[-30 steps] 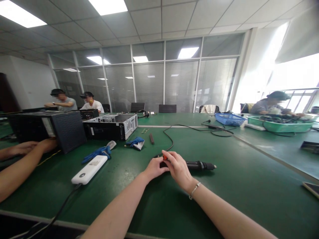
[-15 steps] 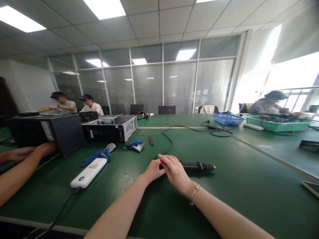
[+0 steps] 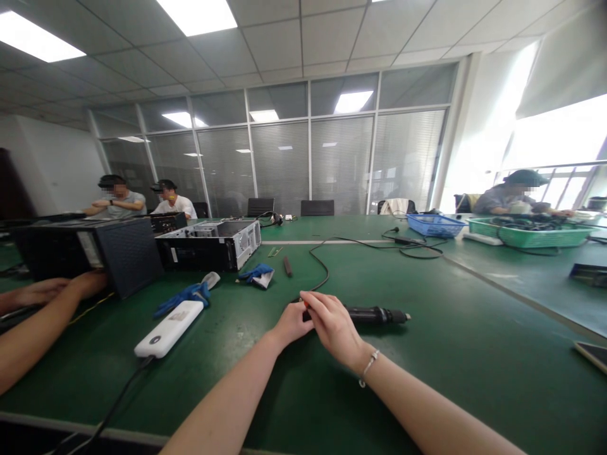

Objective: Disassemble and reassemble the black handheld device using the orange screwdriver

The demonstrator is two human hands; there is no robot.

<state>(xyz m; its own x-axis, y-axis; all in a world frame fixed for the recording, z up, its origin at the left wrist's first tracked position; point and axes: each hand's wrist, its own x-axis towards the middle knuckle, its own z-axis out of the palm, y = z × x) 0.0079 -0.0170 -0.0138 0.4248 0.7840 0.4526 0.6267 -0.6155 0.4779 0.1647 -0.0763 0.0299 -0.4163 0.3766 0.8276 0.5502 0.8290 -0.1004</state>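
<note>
A black electric screwdriver [image 3: 379, 315] lies on the green table [image 3: 455, 379], its tip pointing right and its cable running from the left end. Around its left end are my left hand [image 3: 291, 323] and my right hand [image 3: 333, 325], close together with the fingertips meeting. My left hand's fingers are bent round that end. The fingers of my right hand are pressed together over it, and a small orange-red part shows between the hands. What exactly lies under the fingers is hidden.
Left of my hands lie a white power strip [image 3: 169, 328], blue gloves [image 3: 187, 298] and a brown bar [image 3: 288, 266]. Behind are an open computer case [image 3: 208, 243] and a black case [image 3: 130, 253] with another person's arms [image 3: 57, 316]. Baskets [image 3: 535, 235] stand at right.
</note>
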